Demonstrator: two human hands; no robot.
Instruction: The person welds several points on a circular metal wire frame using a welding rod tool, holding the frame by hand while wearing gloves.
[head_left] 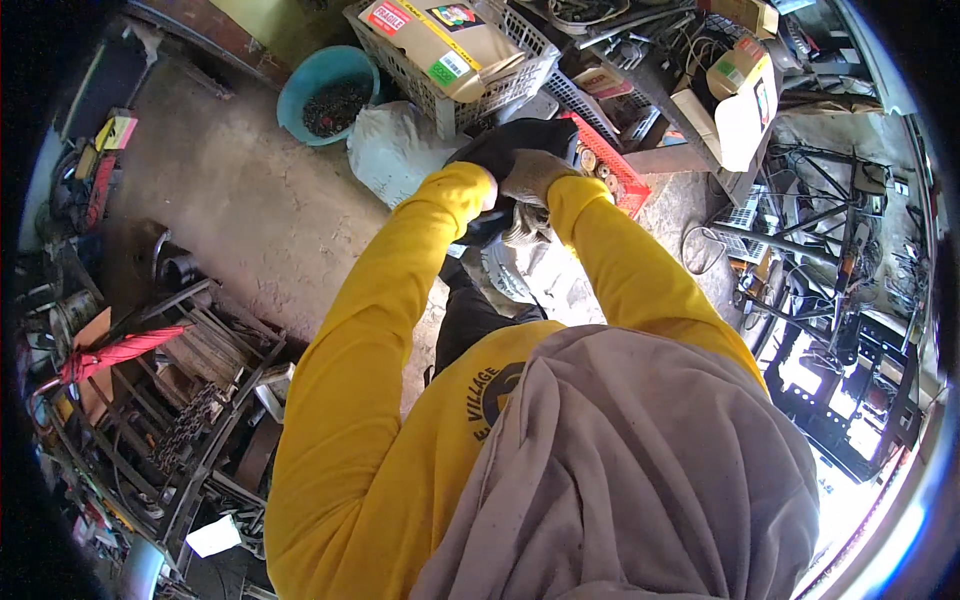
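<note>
Both my arms, in yellow sleeves, stretch forward to a limp black bag-like thing (pixel 520 137); whether it is a bag or a cloth I cannot tell. My right hand (pixel 535 177), in a grey-brown glove, is closed on its near side. Of my left hand (pixel 489 188) only a bit by the cuff shows; the fingers are hidden in the dark folds. Just below my right hand is a bundle of pale ribbed pieces (pixel 526 226), partly covered. A whitish sack (pixel 398 150) stands on the floor, left of the black thing.
A teal tub (pixel 285 105) of small dark pieces stands left of the sack. Behind are a grey crate (pixel 447 118) bearing a cardboard box (pixel 465 60), and a red crate (pixel 632 190) of round parts. Metal racks (pixel 215 440) line the left; frames and cables (pixel 800 240) crowd the right.
</note>
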